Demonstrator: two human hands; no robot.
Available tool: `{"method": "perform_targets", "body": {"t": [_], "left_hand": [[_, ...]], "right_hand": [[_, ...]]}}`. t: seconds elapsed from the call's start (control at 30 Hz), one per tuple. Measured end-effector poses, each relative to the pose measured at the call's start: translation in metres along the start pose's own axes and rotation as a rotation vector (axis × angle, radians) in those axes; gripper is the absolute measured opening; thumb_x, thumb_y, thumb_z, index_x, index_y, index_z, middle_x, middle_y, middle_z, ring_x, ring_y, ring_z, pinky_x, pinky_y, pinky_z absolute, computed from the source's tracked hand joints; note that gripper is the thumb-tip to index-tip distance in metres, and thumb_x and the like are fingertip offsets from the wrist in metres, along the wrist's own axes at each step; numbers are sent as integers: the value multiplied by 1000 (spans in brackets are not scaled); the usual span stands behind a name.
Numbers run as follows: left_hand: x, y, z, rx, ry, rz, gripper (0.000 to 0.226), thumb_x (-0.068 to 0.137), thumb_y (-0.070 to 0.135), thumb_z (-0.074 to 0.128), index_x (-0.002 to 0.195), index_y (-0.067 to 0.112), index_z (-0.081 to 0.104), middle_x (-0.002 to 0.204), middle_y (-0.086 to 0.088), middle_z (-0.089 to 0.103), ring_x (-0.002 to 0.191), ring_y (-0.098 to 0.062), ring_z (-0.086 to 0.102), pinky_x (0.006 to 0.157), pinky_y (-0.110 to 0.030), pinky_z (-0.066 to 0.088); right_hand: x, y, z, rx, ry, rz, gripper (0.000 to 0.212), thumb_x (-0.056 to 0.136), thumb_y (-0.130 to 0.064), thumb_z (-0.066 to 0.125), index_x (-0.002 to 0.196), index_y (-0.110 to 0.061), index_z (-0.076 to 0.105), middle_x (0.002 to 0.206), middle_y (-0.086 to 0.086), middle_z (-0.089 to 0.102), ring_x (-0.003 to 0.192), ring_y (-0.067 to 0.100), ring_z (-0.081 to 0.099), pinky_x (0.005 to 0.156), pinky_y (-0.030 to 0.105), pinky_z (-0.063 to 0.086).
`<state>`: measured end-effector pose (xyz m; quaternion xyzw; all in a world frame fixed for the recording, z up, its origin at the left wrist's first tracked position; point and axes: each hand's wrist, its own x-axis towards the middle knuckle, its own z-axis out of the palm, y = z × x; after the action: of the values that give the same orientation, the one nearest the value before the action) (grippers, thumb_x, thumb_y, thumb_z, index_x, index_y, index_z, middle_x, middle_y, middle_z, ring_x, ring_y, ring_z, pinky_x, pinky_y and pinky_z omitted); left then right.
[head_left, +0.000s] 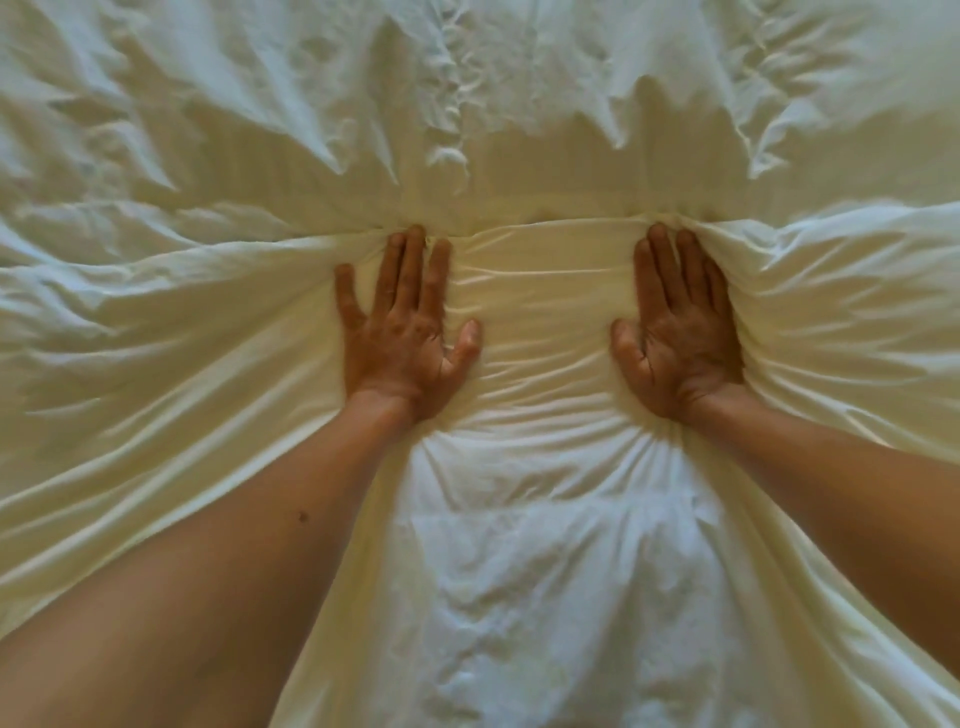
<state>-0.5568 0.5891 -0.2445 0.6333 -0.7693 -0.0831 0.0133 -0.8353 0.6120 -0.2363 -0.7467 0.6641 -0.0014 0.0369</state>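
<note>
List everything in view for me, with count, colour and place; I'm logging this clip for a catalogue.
sheet: one, cream-white, fills the whole view, wrinkled, with folds bunched at the fingertips of both hands
left hand: one, bare, left of centre, pressed flat on the sheet with fingers straight
right hand: one, bare, right of centre, pressed flat on the sheet with fingers straight
left forearm: one, bare, reaches in from the lower left corner
right forearm: one, bare, reaches in from the right edge
</note>
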Motion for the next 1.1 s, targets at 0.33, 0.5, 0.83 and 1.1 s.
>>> {"method": "perform_targets", "body": {"t": [0.33,0.5,0.83,1.1], "left_hand": [[9,48,-44,-116,-128,-335,79,96,60,26,157,15,4,165,0,-2,151,-15,-4,116,-62,-4],[-7,177,-39,-153,-68,-94,77,96,58,30,157,21,1,164,3,-6,151,-21,-7,116,-64,-3],[0,269,22,-81,71,-139,81,88,58,27,157,19,11,165,1,6,151,-16,2,118,-55,-2],[22,269,31,-46,87,-130,86,80,54,31,156,19,12,164,-3,7,151,-20,4,117,-58,3]], "right_hand": [[17,0,-43,116,-177,-16,68,99,-53,28,157,-20,15,165,0,8,152,18,3,121,34,-1],[-49,110,-83,-62,2,-45,64,94,-54,26,154,-31,25,163,6,17,151,26,10,120,45,-1],[-80,225,-35,413,69,265,78,83,-63,31,154,-31,26,163,5,15,150,27,10,122,42,10],[-49,265,-6,750,183,207,72,86,-54,43,150,-21,37,161,11,21,149,26,16,120,25,6]]}}
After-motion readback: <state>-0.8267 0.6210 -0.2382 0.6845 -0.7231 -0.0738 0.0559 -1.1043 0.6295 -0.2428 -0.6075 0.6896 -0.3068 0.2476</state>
